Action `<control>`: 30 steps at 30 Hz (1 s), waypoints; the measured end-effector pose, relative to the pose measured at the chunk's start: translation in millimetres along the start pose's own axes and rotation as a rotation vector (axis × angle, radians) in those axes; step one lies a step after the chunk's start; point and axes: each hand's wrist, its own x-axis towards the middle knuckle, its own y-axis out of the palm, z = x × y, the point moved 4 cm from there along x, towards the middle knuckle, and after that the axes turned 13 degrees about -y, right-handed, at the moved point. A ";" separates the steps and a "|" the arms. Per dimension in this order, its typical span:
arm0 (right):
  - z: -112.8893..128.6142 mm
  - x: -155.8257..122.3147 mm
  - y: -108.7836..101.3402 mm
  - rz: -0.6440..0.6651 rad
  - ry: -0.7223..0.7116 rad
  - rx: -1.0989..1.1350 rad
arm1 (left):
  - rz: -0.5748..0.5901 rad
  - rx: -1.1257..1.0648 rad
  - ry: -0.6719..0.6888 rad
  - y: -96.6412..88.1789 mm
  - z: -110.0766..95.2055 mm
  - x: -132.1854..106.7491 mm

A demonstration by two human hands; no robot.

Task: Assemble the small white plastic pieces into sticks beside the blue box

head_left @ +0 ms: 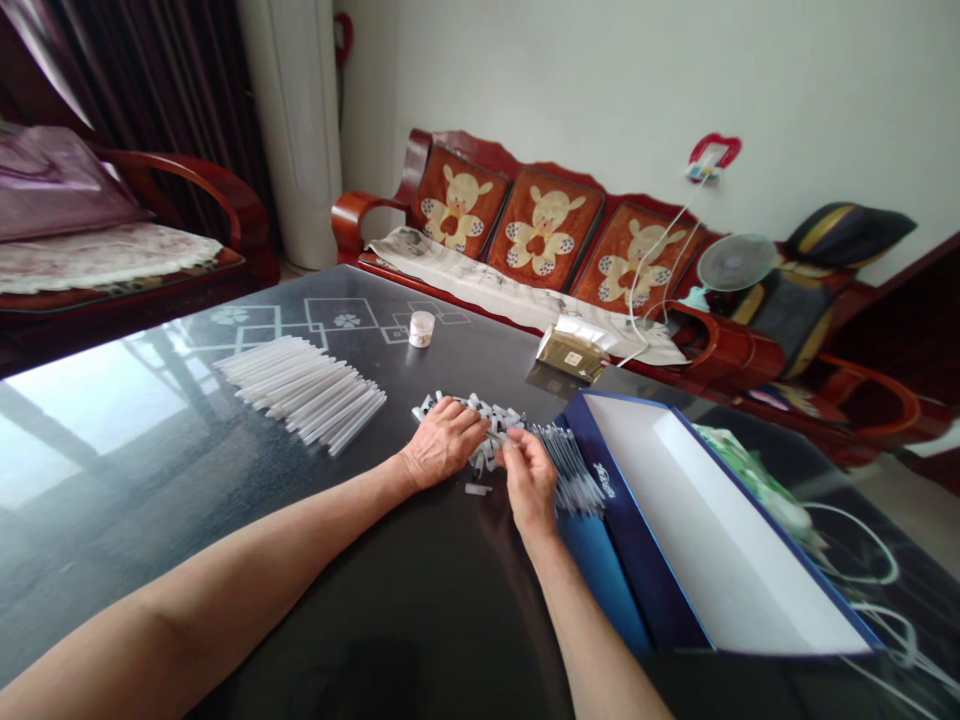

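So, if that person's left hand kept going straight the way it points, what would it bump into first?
The heap of small white pieces, which its fingers are touching. The left hand is on it, though the depth past the fingertips is hard to judge.

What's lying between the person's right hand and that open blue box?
A bundle of thin clear rods lies there, running from the right hand to the edge of the blue box, as the head view shows.
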 end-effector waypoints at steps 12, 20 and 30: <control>56.3 11.2 -9.1 0.270 -0.472 -0.691 | -0.092 -0.143 -0.018 -10.0 1.2 0.4; 56.3 85.2 -139.6 -0.018 -0.148 -1.091 | -0.147 -0.198 -0.134 -8.8 10.4 0.7; -26.5 109.7 -183.8 0.247 0.356 -1.254 | -0.229 -0.223 -0.342 5.2 31.9 -1.6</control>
